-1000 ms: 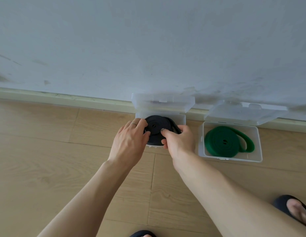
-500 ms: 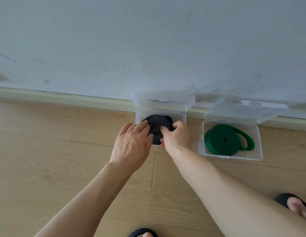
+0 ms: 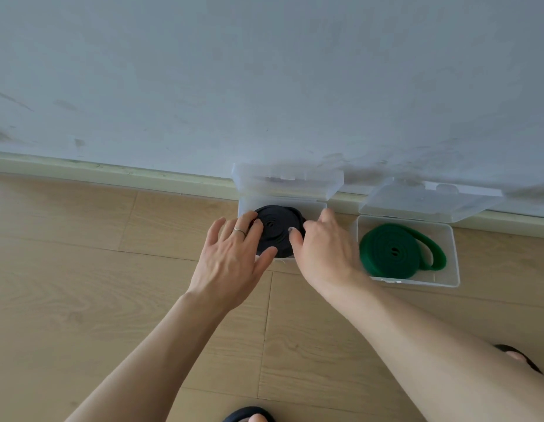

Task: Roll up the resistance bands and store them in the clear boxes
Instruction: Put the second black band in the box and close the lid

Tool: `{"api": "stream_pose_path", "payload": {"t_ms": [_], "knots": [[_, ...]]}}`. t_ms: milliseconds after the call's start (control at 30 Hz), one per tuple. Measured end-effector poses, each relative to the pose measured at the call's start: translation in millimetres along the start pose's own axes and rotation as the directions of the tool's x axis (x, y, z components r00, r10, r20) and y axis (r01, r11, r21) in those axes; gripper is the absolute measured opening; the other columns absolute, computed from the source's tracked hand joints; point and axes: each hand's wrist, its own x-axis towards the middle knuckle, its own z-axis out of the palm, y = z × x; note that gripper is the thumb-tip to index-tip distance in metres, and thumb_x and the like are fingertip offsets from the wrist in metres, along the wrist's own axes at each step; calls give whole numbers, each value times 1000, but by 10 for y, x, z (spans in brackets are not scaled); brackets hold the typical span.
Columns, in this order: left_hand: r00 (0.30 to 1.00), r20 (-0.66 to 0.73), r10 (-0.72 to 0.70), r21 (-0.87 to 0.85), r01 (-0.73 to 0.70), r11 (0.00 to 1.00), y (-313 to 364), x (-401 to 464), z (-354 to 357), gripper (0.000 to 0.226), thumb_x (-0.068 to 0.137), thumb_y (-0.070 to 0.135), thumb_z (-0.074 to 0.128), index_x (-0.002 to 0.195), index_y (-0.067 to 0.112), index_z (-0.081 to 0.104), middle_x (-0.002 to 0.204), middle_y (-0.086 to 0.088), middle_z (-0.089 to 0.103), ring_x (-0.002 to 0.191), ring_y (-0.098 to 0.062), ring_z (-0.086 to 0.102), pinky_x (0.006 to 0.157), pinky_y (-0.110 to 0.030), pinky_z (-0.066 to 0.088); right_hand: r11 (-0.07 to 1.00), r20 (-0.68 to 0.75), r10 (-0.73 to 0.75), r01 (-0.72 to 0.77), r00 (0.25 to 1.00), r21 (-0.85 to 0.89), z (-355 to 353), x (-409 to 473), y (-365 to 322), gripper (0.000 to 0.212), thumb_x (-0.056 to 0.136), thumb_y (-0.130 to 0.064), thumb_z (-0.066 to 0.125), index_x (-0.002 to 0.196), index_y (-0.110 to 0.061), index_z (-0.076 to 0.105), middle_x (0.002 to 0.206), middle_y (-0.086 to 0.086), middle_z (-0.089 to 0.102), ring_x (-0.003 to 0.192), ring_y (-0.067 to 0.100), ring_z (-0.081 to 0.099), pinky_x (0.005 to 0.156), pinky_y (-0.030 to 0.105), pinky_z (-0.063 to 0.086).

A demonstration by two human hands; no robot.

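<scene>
Fingers of my left hand (image 3: 231,260) and right hand (image 3: 322,254), spread flat, press the black rolled band (image 3: 275,231) into the clear box (image 3: 313,208); green band (image 3: 395,251) at three o'clock.

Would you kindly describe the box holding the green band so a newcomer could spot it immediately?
Follow the skirting board along the wall to two open clear boxes on the wooden floor. The right-hand box holds a coiled green resistance band and no hand touches it, while its neighbour holds a black band under both hands.
</scene>
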Motion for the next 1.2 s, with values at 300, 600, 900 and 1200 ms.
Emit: {"api": "stream_pose_path", "payload": {"t_ms": [300, 600, 900, 1200], "knots": [[997, -39, -59, -183, 51, 982, -90, 125, -77, 34, 95, 41, 61, 122, 21, 62, 139, -1, 48, 120, -21, 50, 111, -42, 34, 993, -128, -51, 64, 990, 104, 50, -33, 24, 29, 107, -41, 49, 115, -12, 52, 113, 10, 49, 70, 28, 48, 59, 35, 35], [929, 78, -362, -687, 313, 656, -116, 280, -350, 70, 83, 40, 76, 138, 27, 35, 140, 10, 40, 133, -8, 40, 102, -33, 37, 947, -294, -94, 176, 951, 269, 105, -39, 68, 26, 105, -36, 54, 100, -11, 51, 94, 7, 56, 77, 33, 55, 59, 36, 32], [964, 47, -260, -743, 208, 637, -193, 327, -499, 71, 79, 38, 82, 135, 39, 38, 131, 14, 56, 130, -4, 50, 105, -31, 38, 746, -391, 281, 57, 876, 663, -105, 116, 228, 35, 100, -2, 43, 133, -9, 51, 122, 9, 54, 100, 23, 52, 77, 26, 35], [1000, 9, -8, -405, 11, 914, -174, 205, -465, 62, 70, 50, 85, 107, 30, 40, 141, 16, 50, 121, -9, 50, 84, -31, 43, 863, -425, -225, 381, 877, 330, 63, -85, 357, 63, 67, 13, 48, 125, -1, 64, 124, 12, 65, 119, 34, 56, 102, 45, 49]]}}
